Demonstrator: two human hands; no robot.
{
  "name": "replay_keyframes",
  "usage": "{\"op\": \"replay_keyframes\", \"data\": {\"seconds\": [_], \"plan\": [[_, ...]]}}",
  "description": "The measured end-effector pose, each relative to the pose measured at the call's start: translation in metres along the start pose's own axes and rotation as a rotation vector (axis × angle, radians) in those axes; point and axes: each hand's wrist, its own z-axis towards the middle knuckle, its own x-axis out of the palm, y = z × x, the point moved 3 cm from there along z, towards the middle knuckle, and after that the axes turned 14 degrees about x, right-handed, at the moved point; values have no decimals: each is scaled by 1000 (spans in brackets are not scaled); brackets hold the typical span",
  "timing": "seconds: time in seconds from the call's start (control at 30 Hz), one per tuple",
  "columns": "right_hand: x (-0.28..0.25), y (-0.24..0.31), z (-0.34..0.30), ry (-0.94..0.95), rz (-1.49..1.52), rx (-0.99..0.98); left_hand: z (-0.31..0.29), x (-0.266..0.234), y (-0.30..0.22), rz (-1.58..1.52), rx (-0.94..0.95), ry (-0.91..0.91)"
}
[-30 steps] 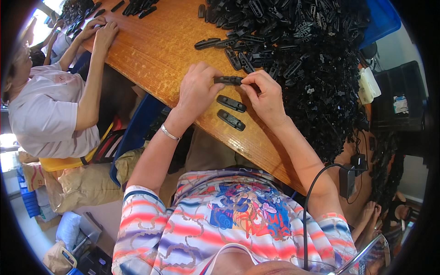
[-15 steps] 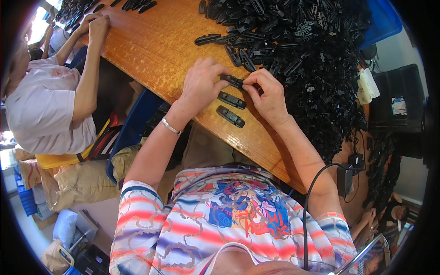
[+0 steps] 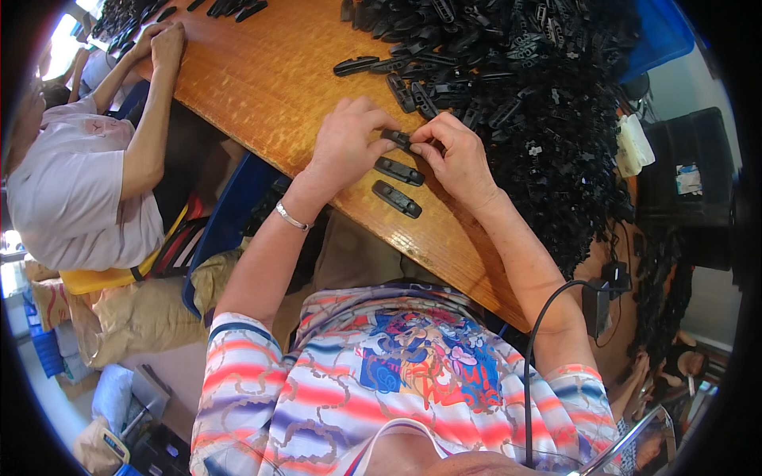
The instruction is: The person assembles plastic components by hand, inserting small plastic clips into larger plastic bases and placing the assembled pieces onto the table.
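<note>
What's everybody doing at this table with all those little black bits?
A person in a striped, patterned top holds one small black plastic piece between both hands, left hand and right hand, just above a wooden table. Two similar black pieces lie side by side on the table in front of them. A big heap of black parts covers the table's right side. At the far left, another person in a pale shirt rests their hands on the table.

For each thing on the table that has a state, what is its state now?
Black plastic piece: pinched between left hand and right hand.
Two black pieces: lying flat, side by side, untouched.
Pile of black parts: loose heap.
Bracelet: on the left wrist.
</note>
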Motion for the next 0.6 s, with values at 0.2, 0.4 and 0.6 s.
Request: {"op": "replay_keyframes", "data": {"seconds": [0.2,0.4,0.6], "plan": [[-3,1,4,-6,2,-9,4,-2,0,18,-31,30],[2,8,3,-107,78,-123,6,-1,-2,23,-32,47],[-1,-1,3,-23,-57,-113,3,0,-4,34,-30,43]]}}
